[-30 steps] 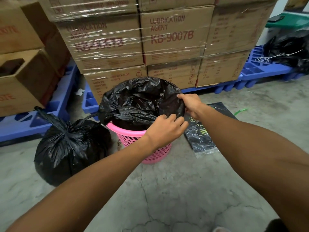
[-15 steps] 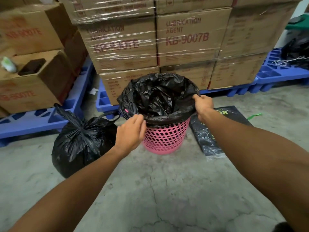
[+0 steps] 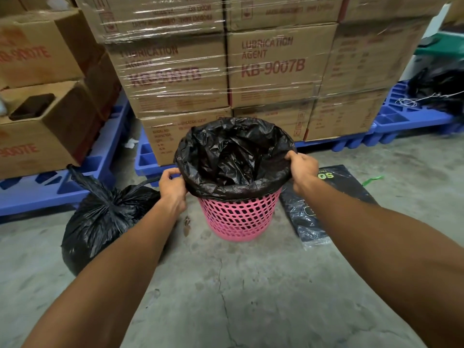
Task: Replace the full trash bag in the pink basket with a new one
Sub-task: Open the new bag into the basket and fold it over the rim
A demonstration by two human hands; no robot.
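Note:
The pink basket (image 3: 239,218) stands upright on the concrete floor. A new black trash bag (image 3: 233,156) lines it, its edge folded down over the whole rim. My left hand (image 3: 172,185) grips the folded edge at the basket's left side. My right hand (image 3: 301,169) grips the folded edge at the right side. The full black trash bag (image 3: 105,217), tied at its top, sits on the floor just left of the basket.
A flat black pack of bags (image 3: 324,204) lies on the floor right of the basket. Shrink-wrapped cardboard boxes (image 3: 271,64) on blue pallets (image 3: 150,162) stand close behind. More boxes (image 3: 37,126) are stacked at left. Another black bag (image 3: 442,86) rests far right.
My left hand slid from the near rim around to the basket's left side, pulling the bag's edge down over the rim. The bag mouth now sits spread and even.

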